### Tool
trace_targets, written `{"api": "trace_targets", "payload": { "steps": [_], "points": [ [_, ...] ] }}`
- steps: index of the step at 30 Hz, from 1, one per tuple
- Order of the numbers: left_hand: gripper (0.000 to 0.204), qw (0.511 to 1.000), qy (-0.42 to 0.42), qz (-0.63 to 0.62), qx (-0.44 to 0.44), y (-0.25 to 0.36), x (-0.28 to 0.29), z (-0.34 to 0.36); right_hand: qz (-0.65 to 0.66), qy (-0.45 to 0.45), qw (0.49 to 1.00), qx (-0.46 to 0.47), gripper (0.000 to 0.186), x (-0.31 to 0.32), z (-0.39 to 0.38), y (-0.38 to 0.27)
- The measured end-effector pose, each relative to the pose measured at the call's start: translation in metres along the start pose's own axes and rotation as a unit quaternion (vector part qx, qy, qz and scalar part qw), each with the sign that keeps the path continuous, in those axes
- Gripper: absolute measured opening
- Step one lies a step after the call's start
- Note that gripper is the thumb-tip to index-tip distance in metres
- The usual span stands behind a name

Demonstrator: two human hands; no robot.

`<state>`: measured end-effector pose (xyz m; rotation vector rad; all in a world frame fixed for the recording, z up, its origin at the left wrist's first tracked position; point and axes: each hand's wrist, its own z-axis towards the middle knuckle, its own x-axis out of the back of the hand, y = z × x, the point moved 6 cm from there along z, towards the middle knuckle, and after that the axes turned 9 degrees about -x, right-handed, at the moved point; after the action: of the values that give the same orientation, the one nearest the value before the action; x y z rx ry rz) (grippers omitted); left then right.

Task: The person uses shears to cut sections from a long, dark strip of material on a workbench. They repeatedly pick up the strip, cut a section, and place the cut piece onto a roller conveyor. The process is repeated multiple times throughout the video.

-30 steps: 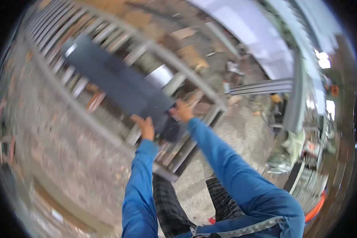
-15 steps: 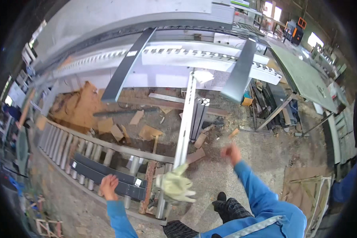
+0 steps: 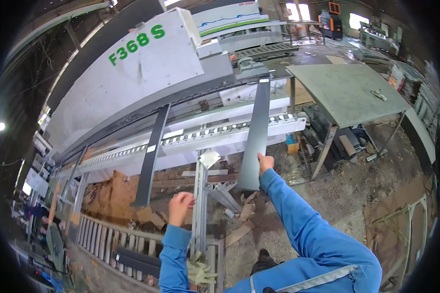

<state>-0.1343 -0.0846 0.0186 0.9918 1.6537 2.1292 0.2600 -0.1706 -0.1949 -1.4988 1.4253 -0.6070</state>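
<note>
My right hand point(image 3: 265, 163) grips the near end of a long dark-grey strip point(image 3: 254, 127) that reaches back onto the machine rail point(image 3: 278, 127). My left hand point(image 3: 181, 205) has its fingers curled, with nothing visible in them, just left of an upright metal arm point(image 3: 199, 190) topped by a white block point(image 3: 209, 159). A second dark strip point(image 3: 151, 151) lies across the machine, left of that arm. A pale work glove point(image 3: 198, 271) lies at the arm's lower end, beside dark pieces point(image 3: 137, 261) on a roller stand point(image 3: 98, 234).
A big white machine point(image 3: 83, 112) spans the back. A grey-green table point(image 3: 347, 88) is at right, with metal scrap point(image 3: 347, 146) beneath. Cardboard and a frame point(image 3: 396, 219) lie on the floor at lower right. A person point(image 3: 36, 212) is in the left background.
From handling dark pieces on the roller stand, both hands have left them. The view has swung up to the machine, and my right hand has taken hold of the right-hand strip's end.
</note>
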Motion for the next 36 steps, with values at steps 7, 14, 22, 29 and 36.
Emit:
{"api": "trace_targets", "payload": {
  "steps": [7,14,22,29,36],
  "points": [
    [0.021,0.997,0.05,-0.054,-0.039,-0.002,-0.001,0.072,0.021,-0.019,1.0,0.004,0.032,0.141,-0.009,-0.081],
    [0.023,0.988,-0.125,-0.076,-0.04,0.033,-0.091,0.127,-0.031,0.099,0.993,0.05,0.031,0.256,-0.016,-0.161],
    [0.026,0.996,-0.067,-0.056,0.0,0.048,-0.15,0.143,-0.18,0.184,0.959,0.12,0.039,0.492,0.087,-0.291],
    [0.024,0.999,-0.02,-0.032,0.024,0.099,-0.246,0.195,-0.332,0.237,0.907,0.099,0.044,0.63,0.164,-0.364],
    [0.021,0.997,0.018,0.047,0.057,0.074,-0.275,0.252,-0.53,0.226,0.814,0.077,0.055,0.747,0.274,-0.42]
  ]
}}
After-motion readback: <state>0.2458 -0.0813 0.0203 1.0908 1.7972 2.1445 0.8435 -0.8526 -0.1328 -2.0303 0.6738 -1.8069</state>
